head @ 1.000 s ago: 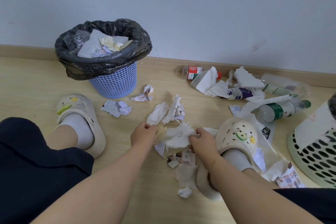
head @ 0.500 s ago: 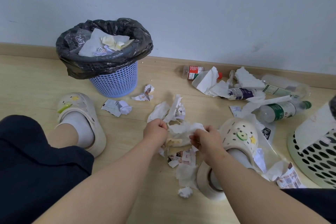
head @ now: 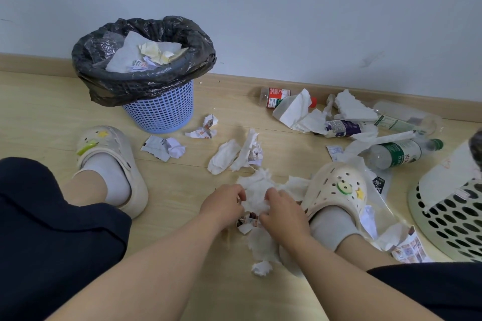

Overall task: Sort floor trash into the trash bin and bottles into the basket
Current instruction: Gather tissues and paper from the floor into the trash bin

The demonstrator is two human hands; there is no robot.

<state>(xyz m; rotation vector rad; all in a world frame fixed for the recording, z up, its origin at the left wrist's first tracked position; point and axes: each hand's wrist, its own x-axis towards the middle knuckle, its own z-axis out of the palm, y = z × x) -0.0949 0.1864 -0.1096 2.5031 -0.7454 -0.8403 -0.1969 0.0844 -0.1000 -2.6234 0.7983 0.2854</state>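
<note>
A: Surface first. We log a pale wood-grain floor (head: 39, 117), a matching baseboard (head: 31, 62) and a plain grey-white wall (head: 260, 8) above it.

B: Far left, we note the blue mesh trash bin (head: 161, 109) near the baseboard. A black liner (head: 146, 81) is folded over its rim, with paper and tissue already inside.

A: In front of the bin is a cream clog (head: 109, 154) on the person's left foot. Right of that, crumpled paper scraps (head: 163, 147) and torn tissue strips (head: 224, 156) lie loose on the floor.

B: At centre we have the left hand (head: 224, 206) and the right hand (head: 283, 212), close together and low over the floor. The fingers of both are curled into one white tissue wad (head: 257, 191) and grip it between them. More tissue and printed scraps lie under the wrists.

A: The other clog (head: 339, 190) sits just beside the right hand.

B: Farther right, bottles lie among tissue near the baseboard: a red-labelled bottle (head: 276, 95), a purple-labelled bottle (head: 341, 128) and a green-capped bottle (head: 399, 154). All three are on the floor, left of the pale-green basket (head: 453, 224) at the right edge.

A: And against a second ago?

B: Then the hands were apart, with the tissue stretched between them. Now we find them nearly touching and the tissue bunched. The bin, bottles and loose scraps lie as they did.
</note>
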